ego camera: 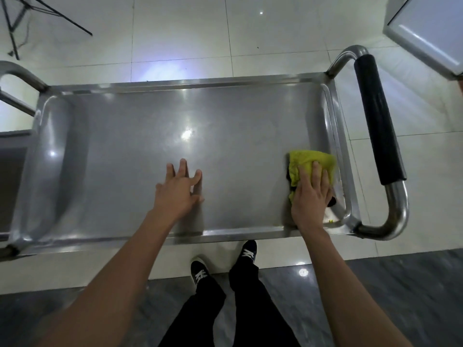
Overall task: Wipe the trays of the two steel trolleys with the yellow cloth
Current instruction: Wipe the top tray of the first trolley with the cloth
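A steel trolley's top tray (150,116) fills the middle of the head view. The yellow cloth (309,161) lies bunched in the tray's near right corner. My right hand (310,194) presses flat on the cloth with straight fingers. My left hand (179,191) rests on the bare tray floor near the front rim, fingers spread and straight, holding nothing. A second steel trolley's tray (431,33) shows at the top right corner.
The trolley's push handle with a black grip (375,116) juts out on the right. Another steel handle (22,76) curves at the left end. A black tripod leg (50,13) stands on the tiled floor at the far left. My feet (223,261) are below the front rim.
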